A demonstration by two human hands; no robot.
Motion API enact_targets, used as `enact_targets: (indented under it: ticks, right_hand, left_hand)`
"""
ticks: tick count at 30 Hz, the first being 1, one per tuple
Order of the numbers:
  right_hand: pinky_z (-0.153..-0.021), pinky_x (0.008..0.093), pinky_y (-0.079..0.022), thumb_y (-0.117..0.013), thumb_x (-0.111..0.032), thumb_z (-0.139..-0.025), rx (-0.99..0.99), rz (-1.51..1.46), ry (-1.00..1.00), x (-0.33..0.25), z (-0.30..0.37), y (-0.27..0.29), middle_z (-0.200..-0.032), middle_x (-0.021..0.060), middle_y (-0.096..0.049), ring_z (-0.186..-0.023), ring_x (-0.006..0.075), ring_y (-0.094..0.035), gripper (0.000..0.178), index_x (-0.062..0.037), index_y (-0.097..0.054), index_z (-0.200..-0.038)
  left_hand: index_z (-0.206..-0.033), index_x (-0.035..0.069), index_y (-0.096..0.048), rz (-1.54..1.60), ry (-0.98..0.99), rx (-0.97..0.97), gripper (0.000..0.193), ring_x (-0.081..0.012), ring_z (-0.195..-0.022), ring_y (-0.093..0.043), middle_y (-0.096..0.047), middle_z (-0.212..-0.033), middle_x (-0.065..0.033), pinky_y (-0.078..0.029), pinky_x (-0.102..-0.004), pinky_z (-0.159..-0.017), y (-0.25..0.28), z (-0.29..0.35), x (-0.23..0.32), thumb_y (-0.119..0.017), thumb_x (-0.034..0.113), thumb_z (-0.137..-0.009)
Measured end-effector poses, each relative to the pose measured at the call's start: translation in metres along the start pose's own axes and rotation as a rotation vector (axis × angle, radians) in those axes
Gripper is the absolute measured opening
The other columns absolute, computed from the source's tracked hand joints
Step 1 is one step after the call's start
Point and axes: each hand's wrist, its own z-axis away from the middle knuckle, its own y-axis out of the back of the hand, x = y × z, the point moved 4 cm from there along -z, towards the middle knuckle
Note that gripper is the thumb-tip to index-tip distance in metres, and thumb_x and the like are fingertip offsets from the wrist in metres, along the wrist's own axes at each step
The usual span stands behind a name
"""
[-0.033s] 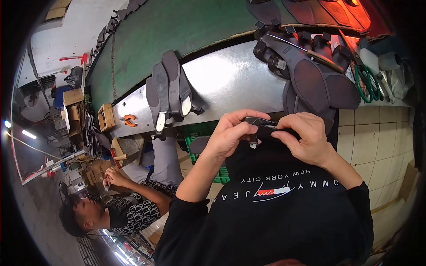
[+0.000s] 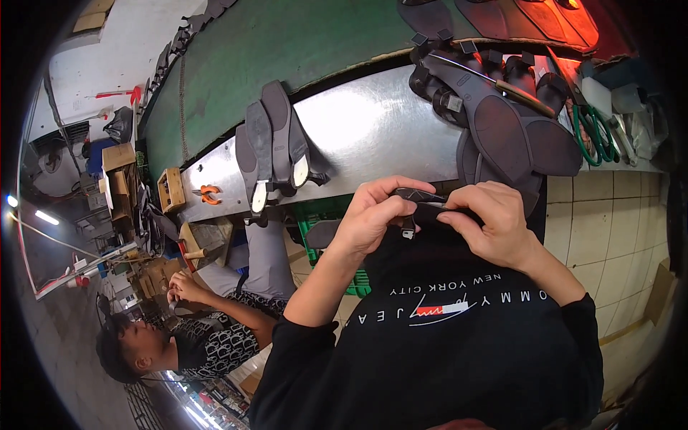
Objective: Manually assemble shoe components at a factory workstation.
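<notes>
In front of my chest, both hands hold a dark sandal strap (image 2: 416, 195). My left hand (image 2: 369, 218) pinches one side of it between thumb and fingers. My right hand (image 2: 491, 222), fingers curled, grips the other side close by. A short strap end with a pale tip (image 2: 408, 233) hangs below the left fingers. Past my left wrist pokes a dark sole end (image 2: 324, 233); whether it joins the strap is hidden. Beyond, dark sandals (image 2: 283, 132) lie on the metal bench (image 2: 373, 115), and more are piled (image 2: 502, 129) at the right.
A green conveyor belt (image 2: 322, 36) runs behind the bench, with soles under a red glow at far right. A long tool (image 2: 527, 98) lies on the pile near green-handled scissors (image 2: 595, 136). Orange pliers (image 2: 208, 193) lie left. Another person (image 2: 222, 337) sits at left. A green crate (image 2: 357, 283) stands below.
</notes>
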Motion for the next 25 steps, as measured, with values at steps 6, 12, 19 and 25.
enact_targets:
  ticks: [6, 12, 19, 25]
  right_hand:
    - [-0.055, 0.032, -0.046, -0.073, -0.009, -0.073, 0.043, -0.054, -0.072, 0.003, 0.004, -0.006, -0.069, 0.0087, -0.062, -0.058, 0.0247, -0.061, 0.02, -0.0039, -0.06, -0.087]
    - [-0.056, 0.0333, -0.048, -0.072, -0.009, -0.075, 0.002, -0.028, -0.098, 0.008, 0.007, -0.009, -0.073, 0.0104, -0.064, -0.061, 0.0261, -0.062, 0.021, -0.0025, -0.061, -0.092]
    - [-0.055, 0.0326, -0.048, -0.07, -0.008, -0.076, -0.021, -0.054, -0.138, 0.008, 0.006, -0.01, -0.07, 0.0109, -0.063, -0.061, 0.0259, -0.063, 0.013, -0.0032, -0.063, -0.085]
    - [-0.055, 0.0302, -0.049, -0.071, -0.015, -0.078, -0.233, -0.494, -0.516, 0.017, 0.002, -0.009, -0.072, 0.0084, -0.068, -0.063, 0.0174, -0.066, 0.015, -0.0018, -0.064, -0.082]
  left_hand:
    - [-0.101, -0.002, -0.065, -0.006, -0.012, 0.124, 0.021, -0.0074, -0.062, -0.06, -0.066, -0.082, -0.0048, -0.048, -0.0189, -0.055, 0.005, -0.004, -0.013, -0.059, 0.003, -0.082]
    - [-0.099, 0.001, -0.066, -0.198, -0.112, 0.144, 0.015, -0.0023, -0.069, -0.053, -0.061, -0.076, 0.002, -0.043, -0.0171, -0.06, -0.001, -0.001, -0.014, -0.061, 0.008, -0.087]
    - [-0.095, 0.002, -0.066, -0.279, -0.148, 0.113, 0.011, -0.0012, -0.069, -0.05, -0.06, -0.075, 0.0036, -0.04, -0.0173, -0.061, -0.003, 0.0, -0.012, -0.061, 0.008, -0.087]
    - [-0.091, 0.002, -0.068, -0.584, -0.388, 0.115, 0.013, -0.009, -0.072, -0.06, -0.066, -0.077, -0.0047, -0.045, -0.0202, -0.067, -0.011, 0.014, 0.003, -0.065, 0.013, -0.085]
